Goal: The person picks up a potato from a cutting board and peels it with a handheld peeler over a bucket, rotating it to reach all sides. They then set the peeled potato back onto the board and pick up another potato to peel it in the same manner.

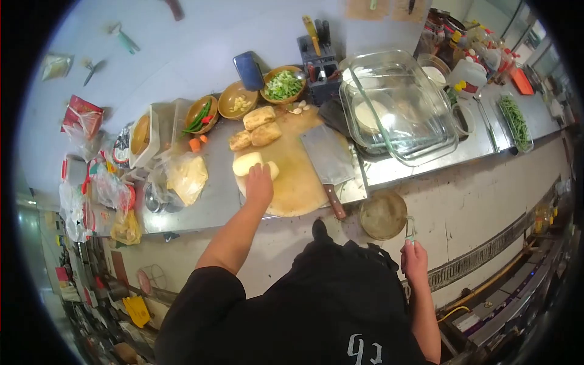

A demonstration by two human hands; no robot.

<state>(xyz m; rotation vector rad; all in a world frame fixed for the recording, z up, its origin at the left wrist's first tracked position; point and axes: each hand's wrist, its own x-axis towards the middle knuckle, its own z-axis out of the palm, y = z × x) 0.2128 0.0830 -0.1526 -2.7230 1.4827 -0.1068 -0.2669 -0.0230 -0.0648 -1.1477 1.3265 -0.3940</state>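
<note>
Right hand: nearest the wearer, off the counter; the right hand [415,260] is closed round the handle of what looks like a peeler [410,238], its frame pointing away from the body.
Round container: below the counter edge, just beside the peeler, a dull round container [382,214]; contents too blurred to tell.
Left hand: the left hand [260,181] reaches over the counter [220,210], fingers down on the pale peeled tubers [246,163]; contact is clear, but cannot tell whether they are clamped or only resting.
Peeled tubers: on the left part of the round board [298,191], one left of the fingers, one showing to their right.
Cleaver: lying on the board's right side, the cleaver [328,156] has its wooden handle over the near edge; neither hand on it.
Brown tubers: farther up the board, a cluster of brown-skinned tubers [266,134], skins on.
Garlic: cloves [298,109] at the board's far edge.
Bowls: beyond, bowls of chopped greens [283,84], pale bits [240,103] and peppers [199,117].
Step, as judged: peeling; pale ones look done, brown ones not yet.
Next move, as judged: calls for a brown tuber in the left hand, brought to the peeler.
</note>
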